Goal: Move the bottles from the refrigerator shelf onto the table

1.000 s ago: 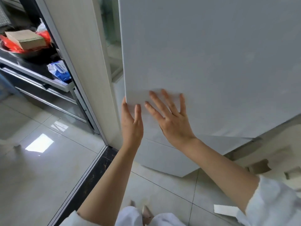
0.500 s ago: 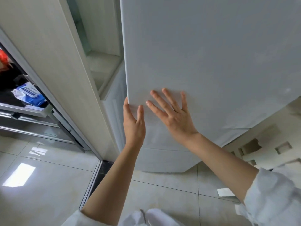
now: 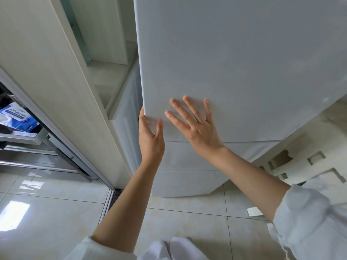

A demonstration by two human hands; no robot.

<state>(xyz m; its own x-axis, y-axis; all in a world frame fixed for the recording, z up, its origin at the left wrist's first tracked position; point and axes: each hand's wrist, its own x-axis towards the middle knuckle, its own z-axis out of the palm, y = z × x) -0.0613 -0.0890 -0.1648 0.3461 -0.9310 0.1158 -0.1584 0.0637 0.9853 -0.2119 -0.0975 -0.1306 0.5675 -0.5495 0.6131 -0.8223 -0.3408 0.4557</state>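
The left hand (image 3: 151, 139) grips the refrigerator door (image 3: 234, 59) at its left edge, fingers curled behind it, while the right hand (image 3: 195, 126) presses flat, fingers spread wide; bottles hidden.

Both bare forearms reach up and forward, white sleeves pushed back. The left hand (image 3: 151, 139) stands edge-on, thumb up in front, fingers seemingly hooked out of sight behind an edge. The right hand (image 3: 197, 128) lies flat, fingers straight and spread, palm pressing forward.
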